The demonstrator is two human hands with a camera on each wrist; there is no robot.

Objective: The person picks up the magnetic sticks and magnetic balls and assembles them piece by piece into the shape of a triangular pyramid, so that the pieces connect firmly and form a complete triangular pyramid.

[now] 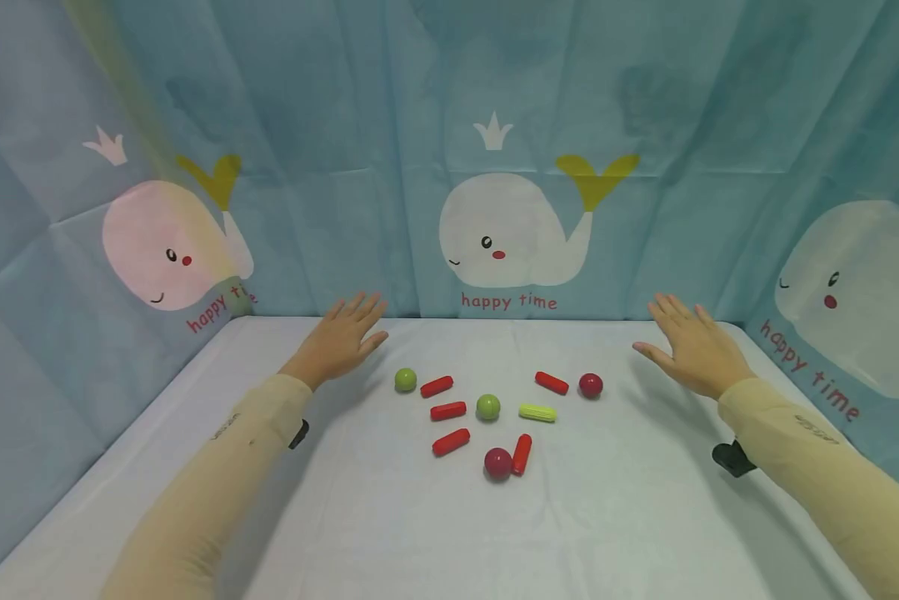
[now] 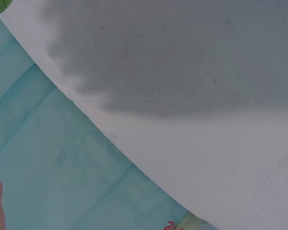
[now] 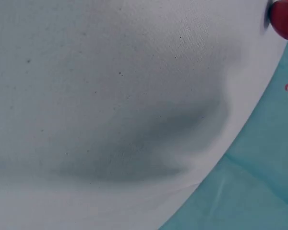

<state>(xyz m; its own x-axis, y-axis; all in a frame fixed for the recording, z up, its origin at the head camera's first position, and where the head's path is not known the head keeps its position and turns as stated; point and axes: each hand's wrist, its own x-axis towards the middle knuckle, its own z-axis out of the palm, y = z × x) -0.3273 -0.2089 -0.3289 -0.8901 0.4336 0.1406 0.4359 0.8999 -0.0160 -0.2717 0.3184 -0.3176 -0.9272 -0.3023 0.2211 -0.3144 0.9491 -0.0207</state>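
Fingers straight and spread, my left hand [image 1: 342, 340] hovers over the left part of the table, holding nothing. Nearest to it lies a green ball-shaped fruit [image 1: 406, 380]. On the other side my right hand [image 1: 695, 348] is likewise held out flat with nothing in it. A dark red round fruit [image 1: 591, 385] lies closest to that hand. Between the hands are another green fruit [image 1: 488, 407], a yellow-green corn-like piece [image 1: 537, 413], a red sausage-like stick [image 1: 551, 383] and several similar sticks. A second red fruit [image 1: 497, 464] touches a red stick [image 1: 521, 455].
The table [image 1: 389, 533] is covered in white cloth. A blue curtain [image 1: 329, 242] printed with whales stands behind it and along both sides. Dark straps [image 1: 733, 459] show under the wrists. Arm shadows fall on the cloth.
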